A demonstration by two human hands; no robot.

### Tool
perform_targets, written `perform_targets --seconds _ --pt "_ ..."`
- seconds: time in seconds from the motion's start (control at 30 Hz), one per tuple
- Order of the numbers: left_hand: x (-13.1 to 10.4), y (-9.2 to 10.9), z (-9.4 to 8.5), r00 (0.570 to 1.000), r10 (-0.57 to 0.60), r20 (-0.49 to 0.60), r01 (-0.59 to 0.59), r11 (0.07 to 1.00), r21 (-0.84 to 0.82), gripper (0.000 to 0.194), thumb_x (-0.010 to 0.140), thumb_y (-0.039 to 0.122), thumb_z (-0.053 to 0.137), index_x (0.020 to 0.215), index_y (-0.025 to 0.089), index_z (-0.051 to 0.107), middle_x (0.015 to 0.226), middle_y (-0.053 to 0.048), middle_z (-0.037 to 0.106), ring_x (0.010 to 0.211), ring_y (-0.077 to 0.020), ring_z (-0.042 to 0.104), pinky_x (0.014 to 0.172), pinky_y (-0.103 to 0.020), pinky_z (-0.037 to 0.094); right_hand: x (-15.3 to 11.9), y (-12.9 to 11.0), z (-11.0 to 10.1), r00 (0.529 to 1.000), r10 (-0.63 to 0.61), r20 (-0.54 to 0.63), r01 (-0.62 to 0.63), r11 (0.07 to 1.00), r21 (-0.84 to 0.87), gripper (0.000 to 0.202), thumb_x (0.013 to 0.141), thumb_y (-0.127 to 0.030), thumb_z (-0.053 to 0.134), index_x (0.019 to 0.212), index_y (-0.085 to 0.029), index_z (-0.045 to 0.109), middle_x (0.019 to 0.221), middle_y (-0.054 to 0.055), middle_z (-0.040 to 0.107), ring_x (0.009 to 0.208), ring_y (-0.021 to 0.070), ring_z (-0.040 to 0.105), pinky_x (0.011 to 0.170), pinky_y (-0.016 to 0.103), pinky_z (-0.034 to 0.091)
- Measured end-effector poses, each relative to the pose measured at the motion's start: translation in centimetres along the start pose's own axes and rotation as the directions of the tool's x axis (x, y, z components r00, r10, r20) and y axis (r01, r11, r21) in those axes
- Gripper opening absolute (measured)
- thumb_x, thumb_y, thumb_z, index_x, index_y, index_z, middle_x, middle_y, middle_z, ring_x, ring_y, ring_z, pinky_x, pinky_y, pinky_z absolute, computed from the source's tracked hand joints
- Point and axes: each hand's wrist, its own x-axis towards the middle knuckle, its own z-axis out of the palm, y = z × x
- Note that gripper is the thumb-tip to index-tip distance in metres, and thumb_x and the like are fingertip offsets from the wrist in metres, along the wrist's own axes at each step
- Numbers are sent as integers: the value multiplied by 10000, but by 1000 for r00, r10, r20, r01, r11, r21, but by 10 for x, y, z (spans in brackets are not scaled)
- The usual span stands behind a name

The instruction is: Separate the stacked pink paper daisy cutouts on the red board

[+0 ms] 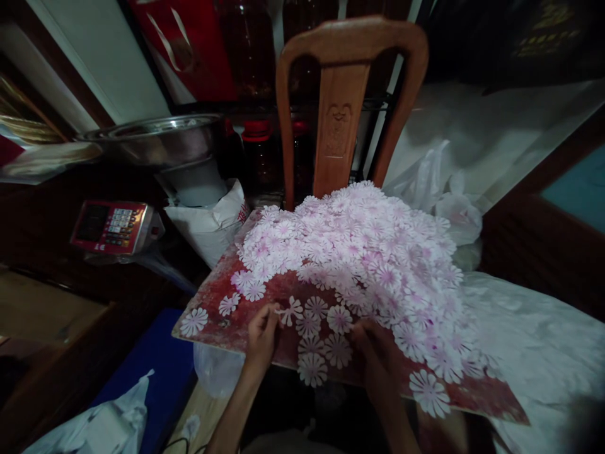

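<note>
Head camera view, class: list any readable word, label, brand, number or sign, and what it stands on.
No text is readable:
Black item, upper right: gold lettering, too blurred.
White sack: red print, too blurred.
Red digital scale: key and lower markings, too small.

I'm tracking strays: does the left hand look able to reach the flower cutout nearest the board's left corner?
Probably yes: bare red board lies between the left hand and that flower cutout, though its fingers pinch another cutout.
</note>
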Motion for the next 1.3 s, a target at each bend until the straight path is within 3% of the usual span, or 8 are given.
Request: perform_targets --seconds 0.17,0.53,0.77,0.87,1.0,1.1,1.2,1.3 --pt "1 4 -2 1000 16 17 -16 1000 0 389 765 455 483 588 110 455 587 18 458 605 -24 417 609 -114 347 0 -2 2 990 -85 115 94 993 -75 278 787 -424 564 765 -151 612 725 40 594 705 144 541 635 226 442" --pt "0 10 2 997 15 -81 -18 999 -36 356 780 430 480 631 108 497 618 14 495 626 -27 452 640 -119 366 2 4 5 993 -54 107 69 988 -138 217 747 -366 637 856 -182 673 916 54 651 873 186 596 805 304 483" --pt "2 6 4 923 65 -378 -120 985 -122 268 734 386 565 823 150 474 728 30 451 663 -10 426 624 -96 359 0 9 5 999 -39 -6 39 995 -95 241 738 -389 644 731 -149 621 737 24 609 712 135 546 671 233 433" --pt "4 4 5 901 74 -428 -150 978 -147 274 716 368 589 832 151 467 756 28 458 675 -8 434 643 -94 372 -1 10 5 997 3 -77 -8 998 -59 301 817 -424 531 782 -136 610 693 19 581 654 118 509 631 228 408" --pt "4 7 5 912 61 -405 -136 978 -159 251 732 361 567 834 156 464 738 26 465 659 -17 448 624 -101 379 3 5 3 990 -45 -131 24 987 -158 321 830 -429 497 982 -164 595 897 45 613 805 154 545 749 279 431" --pt "1 12 6 935 76 -347 -114 989 -92 217 751 349 545 815 155 469 729 26 475 660 -16 457 626 -100 379 10 2 -1 979 -201 27 190 865 -464 345 788 -434 549 1046 -209 596 1083 58 577 989 207 522 865 352 388" --pt "-2 14 8 975 82 -208 -89 996 -27 213 767 352 522 804 148 477 727 21 492 675 -19 469 652 -108 389 19 4 -5 954 -229 195 301 714 -633 325 779 -458 558 1021 -252 626 1090 44 580 1003 228 525 876 394 358" --pt "-4 11 11 992 88 -95 -83 995 56 212 776 350 505 795 140 484 729 15 498 677 -22 465 644 -116 381 24 6 -8 959 -195 204 280 744 -607 287 816 -464 518 953 -250 652 997 33 619 932 202 556 855 363 379"
